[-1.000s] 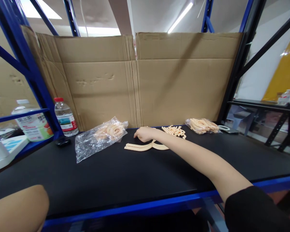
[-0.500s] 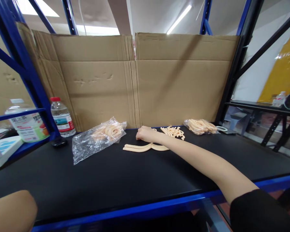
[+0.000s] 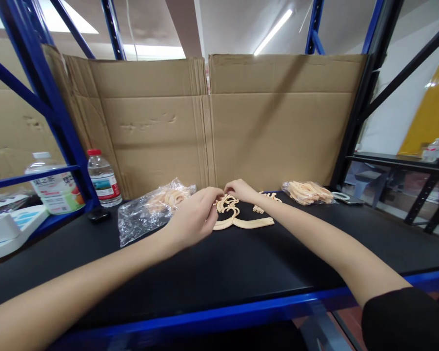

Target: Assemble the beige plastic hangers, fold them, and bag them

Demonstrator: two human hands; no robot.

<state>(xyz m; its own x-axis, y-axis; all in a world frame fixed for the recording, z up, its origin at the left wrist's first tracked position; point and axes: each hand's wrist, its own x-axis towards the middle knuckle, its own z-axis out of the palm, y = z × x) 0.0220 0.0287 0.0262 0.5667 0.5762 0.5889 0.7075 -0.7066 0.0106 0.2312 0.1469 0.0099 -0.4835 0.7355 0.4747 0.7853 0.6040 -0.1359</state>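
Over the middle of the black table, my left hand point(image 3: 194, 213) reaches in with bent fingers beside a group of small curved pale wooden pieces point(image 3: 227, 202). My right hand point(image 3: 240, 190) is at their far side, its fingers curled downward and closed. The fingertips of both hands nearly meet; what lies between them is too small and hidden to make out. Nearer to me, two long curved wooden strips point(image 3: 252, 223) form a wavy line, partly behind my left hand. More short wooden pieces point(image 3: 270, 196) lie behind my right wrist.
A clear plastic bag point(image 3: 142, 217) with pale curved pieces lies left of my hand. Another filled bag point(image 3: 307, 192) is at the back right, near a white ring point(image 3: 341, 196). A red-capped bottle point(image 3: 103, 180) and a black mouse-like object point(image 3: 98, 214) stand left. Cardboard point(image 3: 278, 122) walls the back.
My left hand has come in from the lower left to the wooden pieces. My right hand has shifted right, uncovering the small curved pieces. The view has shifted slightly.
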